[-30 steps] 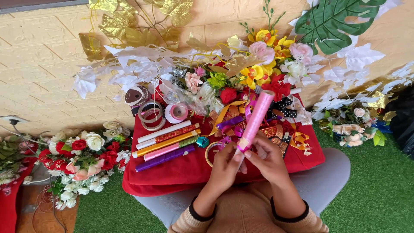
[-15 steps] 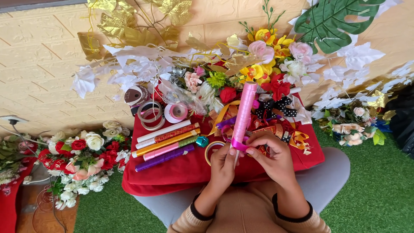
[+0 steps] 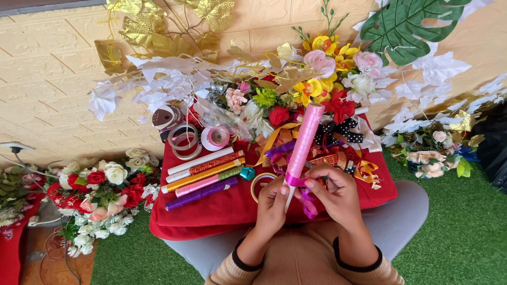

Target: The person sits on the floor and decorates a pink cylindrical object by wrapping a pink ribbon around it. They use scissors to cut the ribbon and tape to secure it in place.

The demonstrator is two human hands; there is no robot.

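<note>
Over the person's lap: a surface (image 3: 222,211) draped in red cloth carried the craft supplies, with green artificial turf (image 3: 454,227) on both sides.
Backdrop: a tan brick-pattern wall (image 3: 47,79) hung with gold and white leaves (image 3: 163,79).
Flowers: a heap of artificial blooms (image 3: 317,79) lay along the far edge of the surface; a red and white bouquet (image 3: 100,190) sat on the ground to the left.
Ribbon rolls: five long rolls (image 3: 203,177) lay side by side left of the hands; round spools (image 3: 182,140) sat behind them.
Pink roll: a pink ribbon roll (image 3: 302,142) stood tilted over the middle of the surface.
Left hand (image 3: 272,203): clenched around the roll's white lower end.
Right hand (image 3: 332,192): fingers pinching the purple ribbon (image 3: 307,203) wound at the roll's base.
</note>
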